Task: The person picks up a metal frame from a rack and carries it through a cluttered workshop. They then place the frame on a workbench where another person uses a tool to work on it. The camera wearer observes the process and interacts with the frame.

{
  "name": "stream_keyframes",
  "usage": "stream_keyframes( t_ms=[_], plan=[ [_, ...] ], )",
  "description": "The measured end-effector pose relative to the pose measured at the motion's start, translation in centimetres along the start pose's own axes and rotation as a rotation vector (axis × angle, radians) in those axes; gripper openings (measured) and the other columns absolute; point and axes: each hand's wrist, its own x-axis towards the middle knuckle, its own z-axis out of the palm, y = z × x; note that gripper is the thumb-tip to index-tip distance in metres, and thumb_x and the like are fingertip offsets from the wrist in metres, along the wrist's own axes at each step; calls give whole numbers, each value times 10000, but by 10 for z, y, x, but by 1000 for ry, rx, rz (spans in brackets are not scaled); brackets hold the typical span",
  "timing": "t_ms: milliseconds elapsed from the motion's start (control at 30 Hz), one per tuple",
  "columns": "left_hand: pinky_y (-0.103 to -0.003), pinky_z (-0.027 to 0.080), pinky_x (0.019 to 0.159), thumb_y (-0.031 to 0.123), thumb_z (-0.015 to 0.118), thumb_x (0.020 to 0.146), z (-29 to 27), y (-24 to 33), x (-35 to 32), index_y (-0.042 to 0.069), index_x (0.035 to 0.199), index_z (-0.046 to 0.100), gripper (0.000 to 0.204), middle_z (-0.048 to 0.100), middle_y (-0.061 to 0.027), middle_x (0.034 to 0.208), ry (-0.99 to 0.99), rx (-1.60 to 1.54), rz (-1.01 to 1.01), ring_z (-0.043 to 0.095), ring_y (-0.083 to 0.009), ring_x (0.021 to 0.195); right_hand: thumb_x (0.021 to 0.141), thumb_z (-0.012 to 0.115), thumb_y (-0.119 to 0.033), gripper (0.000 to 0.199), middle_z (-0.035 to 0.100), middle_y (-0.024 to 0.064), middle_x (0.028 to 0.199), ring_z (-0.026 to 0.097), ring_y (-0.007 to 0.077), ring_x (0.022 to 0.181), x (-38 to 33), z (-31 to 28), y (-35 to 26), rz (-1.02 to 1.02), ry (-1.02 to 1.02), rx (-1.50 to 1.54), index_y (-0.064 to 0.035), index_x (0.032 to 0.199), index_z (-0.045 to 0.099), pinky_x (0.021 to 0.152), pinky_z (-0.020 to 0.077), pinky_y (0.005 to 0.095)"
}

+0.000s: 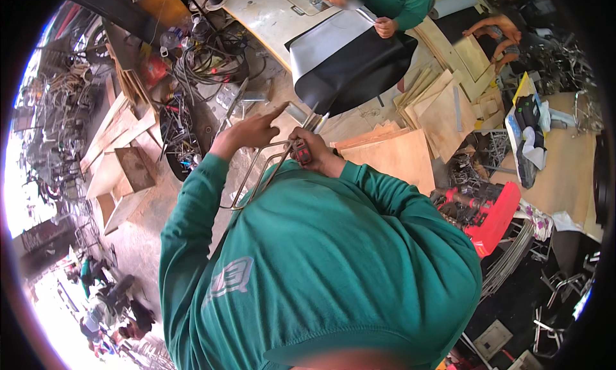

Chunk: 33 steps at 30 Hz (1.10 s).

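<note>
My right hand [312,143], in front of my chest, is closed around a compact red-and-black tool that looks like a tape measure [301,153]. A slim white-tipped rod [323,121] and other narrow metal pieces stick up beside its fingers. Against my front, a bent metal tube frame [247,184] runs from near this hand down to the left. My left hand [253,131] is over the frame's upper end, index finger stretched toward a short silver metal piece [295,112]. Nothing shows in its grasp, though its lower fingers are partly hidden.
Ahead, a person in a green sleeve [414,8] leans over black sheet material [350,81] on a worktable [263,17]. Plywood sheets [391,158] lie to the right, near a red case [494,219]. Wood offcuts [122,177] and coiled cables [208,65] lie at left.
</note>
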Motion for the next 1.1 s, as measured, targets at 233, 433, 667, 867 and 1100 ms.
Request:
stream_keyframes(
  t_ms=[233,433,667,867,1100],
  plan=[
    [-523,531,676,128,522,881,36,-4,78,318,1580,316,753,702,-254,849,-46,525,117,695,-418,748,882,687,-301,192,647,49,736,608,169,552,8,-20,-16,-31,25,61,-121,882,621,457,498,320],
    [-496,540,852,138,487,892,26,5,72,356,1565,339,723,690,-279,1090,-101,452,53,690,-406,992,898,641,-223,138,598,28,758,658,182,646,23,-39,-12,-30,-28,77,-102,957,611,481,521,302],
    [-466,541,886,152,589,819,22,-64,78,102,1236,672,428,536,-186,1450,204,728,-166,677,-363,1080,854,644,-194,204,594,27,765,622,159,598,23,-43,-7,4,-20,22,-83,1025,653,454,512,287],
    [-659,162,1191,148,528,878,47,-89,54,201,1421,569,547,467,-33,1554,104,648,-59,376,-376,1449,822,701,-217,189,578,28,717,589,160,540,4,-35,10,38,71,21,-80,923,621,441,521,302],
    [-547,332,1145,190,562,869,58,-117,14,133,1469,514,604,525,-165,1476,266,372,25,479,-416,1345,937,672,-328,255,575,31,669,539,160,485,-17,-30,43,0,130,65,-99,851,598,410,459,295]
  ],
)
